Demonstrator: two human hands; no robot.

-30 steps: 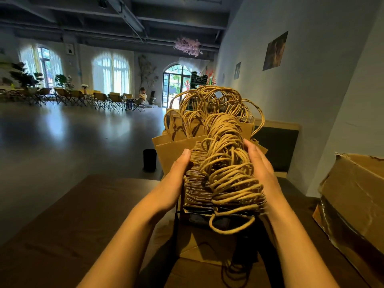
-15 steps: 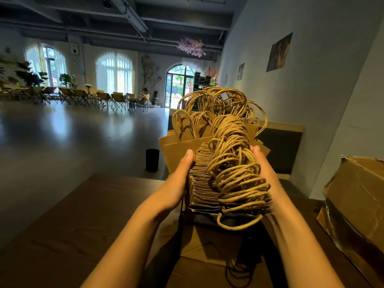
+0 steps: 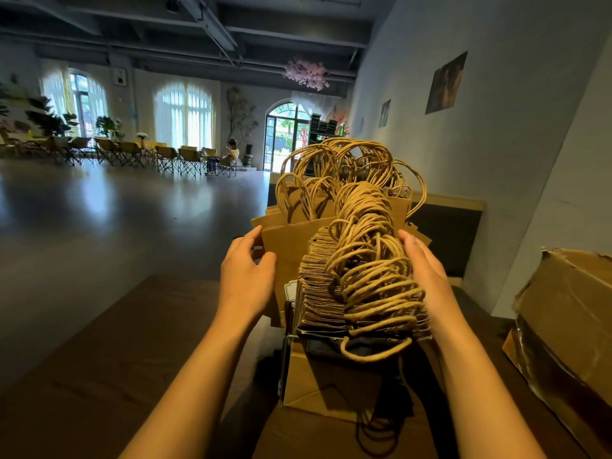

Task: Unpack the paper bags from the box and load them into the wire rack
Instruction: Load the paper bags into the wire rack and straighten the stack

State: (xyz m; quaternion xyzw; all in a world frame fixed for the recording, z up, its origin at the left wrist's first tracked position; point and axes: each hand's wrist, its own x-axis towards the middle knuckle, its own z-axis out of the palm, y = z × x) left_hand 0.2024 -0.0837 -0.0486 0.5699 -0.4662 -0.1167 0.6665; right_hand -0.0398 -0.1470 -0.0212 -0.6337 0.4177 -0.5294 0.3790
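Your left hand [image 3: 246,279] slid off the stack, fingers now curling on the bigger bag's edge (at 10 o'clock); right hand [image 3: 427,276] lies flat against the paper bags [image 3: 318,293] standing in the wire rack [image 3: 285,342].

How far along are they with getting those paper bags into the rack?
Well along: a dense row of paper bags already stands in the wire rack. Right now the left hand grips a larger bag's edge while the right hand steadies the row. Whether the cardboard box still holds more is hidden.
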